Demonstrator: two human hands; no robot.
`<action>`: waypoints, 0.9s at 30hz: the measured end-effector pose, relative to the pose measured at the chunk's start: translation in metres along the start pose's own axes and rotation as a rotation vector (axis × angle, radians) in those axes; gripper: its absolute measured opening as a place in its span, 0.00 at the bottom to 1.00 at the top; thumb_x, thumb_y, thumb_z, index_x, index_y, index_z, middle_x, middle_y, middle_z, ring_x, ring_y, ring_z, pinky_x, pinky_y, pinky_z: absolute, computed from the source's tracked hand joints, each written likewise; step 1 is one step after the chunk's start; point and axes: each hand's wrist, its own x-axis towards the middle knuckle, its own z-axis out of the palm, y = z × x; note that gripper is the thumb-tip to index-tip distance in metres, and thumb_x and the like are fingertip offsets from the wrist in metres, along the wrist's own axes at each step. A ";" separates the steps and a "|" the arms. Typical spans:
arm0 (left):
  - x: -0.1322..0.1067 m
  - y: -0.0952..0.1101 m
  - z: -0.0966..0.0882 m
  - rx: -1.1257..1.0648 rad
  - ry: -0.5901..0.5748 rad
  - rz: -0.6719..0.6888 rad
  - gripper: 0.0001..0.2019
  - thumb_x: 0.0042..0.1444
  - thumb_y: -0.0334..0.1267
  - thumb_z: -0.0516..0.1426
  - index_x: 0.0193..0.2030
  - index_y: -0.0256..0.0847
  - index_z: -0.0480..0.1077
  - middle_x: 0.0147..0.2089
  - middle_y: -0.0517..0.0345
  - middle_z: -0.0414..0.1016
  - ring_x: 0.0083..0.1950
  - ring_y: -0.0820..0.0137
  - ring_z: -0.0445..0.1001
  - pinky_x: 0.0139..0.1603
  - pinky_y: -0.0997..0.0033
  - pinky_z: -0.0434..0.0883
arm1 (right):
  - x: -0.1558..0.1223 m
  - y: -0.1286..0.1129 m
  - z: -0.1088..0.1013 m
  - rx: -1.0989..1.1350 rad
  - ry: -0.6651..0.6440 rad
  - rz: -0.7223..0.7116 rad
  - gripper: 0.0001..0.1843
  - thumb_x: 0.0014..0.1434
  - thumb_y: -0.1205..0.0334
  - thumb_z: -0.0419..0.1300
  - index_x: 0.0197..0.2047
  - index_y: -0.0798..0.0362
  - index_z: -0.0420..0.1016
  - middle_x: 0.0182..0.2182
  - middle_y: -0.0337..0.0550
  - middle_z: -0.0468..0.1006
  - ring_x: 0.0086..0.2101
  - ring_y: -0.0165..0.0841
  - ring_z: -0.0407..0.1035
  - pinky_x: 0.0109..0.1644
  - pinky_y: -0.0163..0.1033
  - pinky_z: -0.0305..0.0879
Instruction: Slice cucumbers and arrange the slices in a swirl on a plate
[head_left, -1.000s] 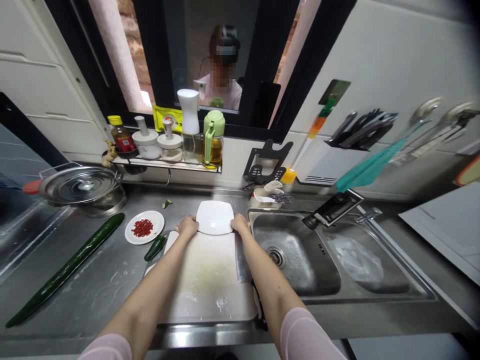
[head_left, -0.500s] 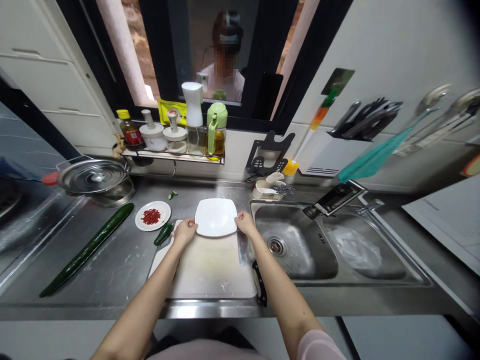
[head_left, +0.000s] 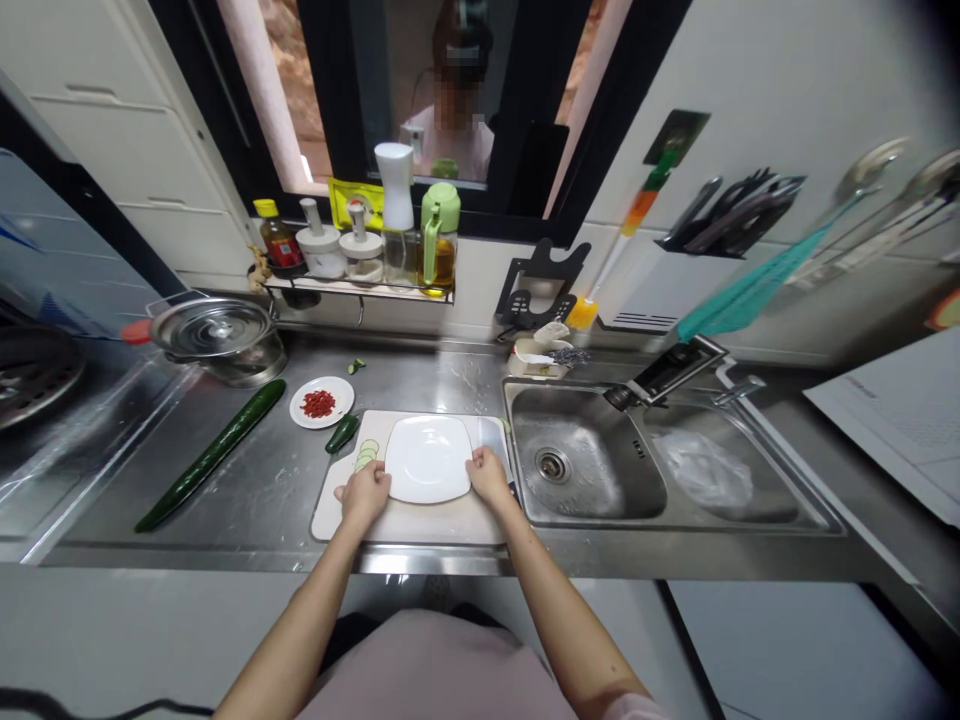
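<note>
A white square plate (head_left: pixel 428 458) is held above the white cutting board (head_left: pixel 409 520) by both hands. My left hand (head_left: pixel 365 494) grips its left edge and my right hand (head_left: pixel 488 476) grips its right edge, fingers closed on the rim. Several pale cucumber slices (head_left: pixel 366 455) lie on the board just left of the plate. A knife blade (head_left: pixel 493 435) shows at the board's right side, behind my right hand.
A long cucumber (head_left: pixel 213 453) lies on the steel counter at left, with a small dish of chopped red chili (head_left: pixel 322 402) and a green pepper (head_left: pixel 342 434). A lidded pot (head_left: pixel 214 338) stands far left. The sink (head_left: pixel 592 470) lies right of the board. Condiment bottles line the shelf (head_left: pixel 360 289).
The plate has come toward me over the board with both hands on it, uncovering the cucumber slices. The view has pulled back and tilted down.
</note>
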 end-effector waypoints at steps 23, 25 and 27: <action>-0.006 0.006 -0.003 0.151 0.033 0.014 0.18 0.55 0.37 0.49 0.49 0.47 0.73 0.44 0.48 0.79 0.51 0.53 0.72 0.49 0.53 0.57 | -0.007 -0.001 0.003 -0.171 -0.043 0.028 0.06 0.49 0.72 0.55 0.32 0.53 0.67 0.23 0.36 0.69 0.26 0.29 0.62 0.31 0.31 0.51; -0.006 0.006 -0.002 0.155 0.033 0.016 0.18 0.55 0.37 0.49 0.49 0.47 0.73 0.44 0.48 0.79 0.51 0.53 0.72 0.49 0.52 0.57 | -0.007 -0.001 0.003 -0.180 -0.040 0.024 0.06 0.50 0.71 0.55 0.32 0.53 0.67 0.24 0.36 0.69 0.27 0.30 0.62 0.32 0.31 0.52; -0.006 0.006 -0.002 0.160 0.031 0.017 0.18 0.54 0.37 0.49 0.49 0.46 0.73 0.44 0.47 0.79 0.51 0.53 0.72 0.50 0.52 0.57 | -0.008 -0.002 0.003 -0.196 -0.035 0.020 0.06 0.50 0.71 0.55 0.32 0.53 0.68 0.24 0.37 0.70 0.27 0.30 0.62 0.32 0.31 0.52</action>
